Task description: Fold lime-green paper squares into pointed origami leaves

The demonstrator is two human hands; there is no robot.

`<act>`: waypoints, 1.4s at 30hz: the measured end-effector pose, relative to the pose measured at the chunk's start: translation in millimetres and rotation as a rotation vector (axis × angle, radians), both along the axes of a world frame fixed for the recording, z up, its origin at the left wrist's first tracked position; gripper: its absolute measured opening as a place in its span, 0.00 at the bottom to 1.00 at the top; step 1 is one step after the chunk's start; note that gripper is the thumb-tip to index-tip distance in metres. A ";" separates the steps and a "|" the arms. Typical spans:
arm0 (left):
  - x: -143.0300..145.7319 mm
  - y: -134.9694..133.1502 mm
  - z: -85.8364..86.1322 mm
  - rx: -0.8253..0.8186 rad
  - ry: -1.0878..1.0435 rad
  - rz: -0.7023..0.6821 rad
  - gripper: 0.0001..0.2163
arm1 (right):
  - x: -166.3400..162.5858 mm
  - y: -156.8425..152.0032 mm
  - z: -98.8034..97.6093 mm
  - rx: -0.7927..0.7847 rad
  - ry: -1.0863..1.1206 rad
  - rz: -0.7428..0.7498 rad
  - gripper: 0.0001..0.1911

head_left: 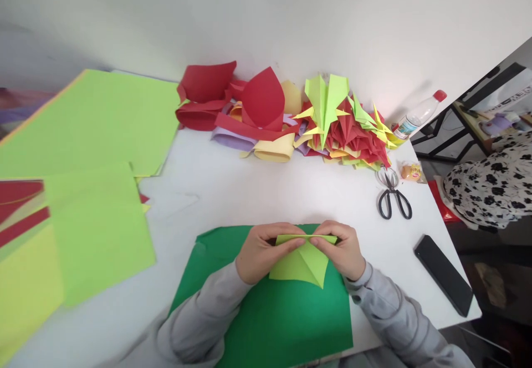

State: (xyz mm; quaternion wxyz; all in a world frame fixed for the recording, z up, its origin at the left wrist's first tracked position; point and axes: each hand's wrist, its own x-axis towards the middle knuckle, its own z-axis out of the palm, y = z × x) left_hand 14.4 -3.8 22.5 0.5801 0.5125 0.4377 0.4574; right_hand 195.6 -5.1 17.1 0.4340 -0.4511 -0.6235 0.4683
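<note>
Between my two hands is a light green sheet of paper (301, 265) with a crease down its middle and its far edge folded over. My left hand (266, 249) pinches the fold on its left part, thumb on top. On the other side my right hand (341, 246) grips the same fold, and the two thumbs almost meet at the middle. The lower part of the paper hangs toward me, bent along the crease. Under it lies a dark green sheet (266, 323) on the white table (174, 202).
Large light green sheets (112, 118) and a smaller square (100, 235) lie at left. Rolled red paper (264, 102) and a pile of folded paper pieces (353, 135) stand along the wall. Scissors (393, 196), a bottle (419, 116), a wrapped snack (411, 172) and a black phone (444, 275) are at right.
</note>
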 end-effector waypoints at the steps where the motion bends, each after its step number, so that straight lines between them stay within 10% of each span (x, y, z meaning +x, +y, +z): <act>1: 0.0 -0.1 0.1 -0.001 0.001 -0.002 0.07 | -0.4 -0.3 -0.1 0.001 -0.003 0.001 0.10; 42: -1.7 -1.0 -4.6 0.112 -0.008 -0.002 0.06 | -6.8 -2.6 1.1 -0.138 0.089 0.005 0.08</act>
